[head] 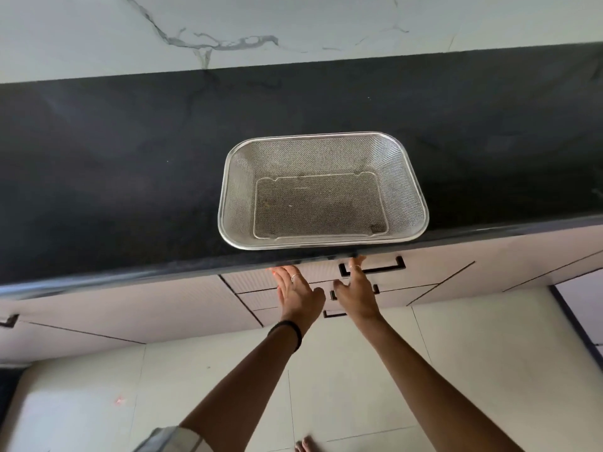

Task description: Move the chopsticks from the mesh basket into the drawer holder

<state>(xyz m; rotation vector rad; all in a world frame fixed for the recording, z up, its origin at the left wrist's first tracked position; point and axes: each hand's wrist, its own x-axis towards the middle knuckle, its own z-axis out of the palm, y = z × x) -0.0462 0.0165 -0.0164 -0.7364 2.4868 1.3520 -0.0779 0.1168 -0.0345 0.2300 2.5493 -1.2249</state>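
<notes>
Both my left hand and right hand are spread open and hold nothing, flat against the closed drawer front with its black handle under my right fingertips. Above them on the dark surface, the mesh basket shows no chopsticks (presumably in the drawer holder, unseen). I judge chopsticks light, stiff and slippery, best pinched mid-length; nothing obstructs.

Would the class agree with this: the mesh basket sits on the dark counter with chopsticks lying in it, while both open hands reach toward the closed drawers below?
Not quite. The head view shows the mesh basket empty, with no chopsticks in it. It does sit on the dark counter, and the left hand and right hand reach open toward the closed drawers.
</notes>
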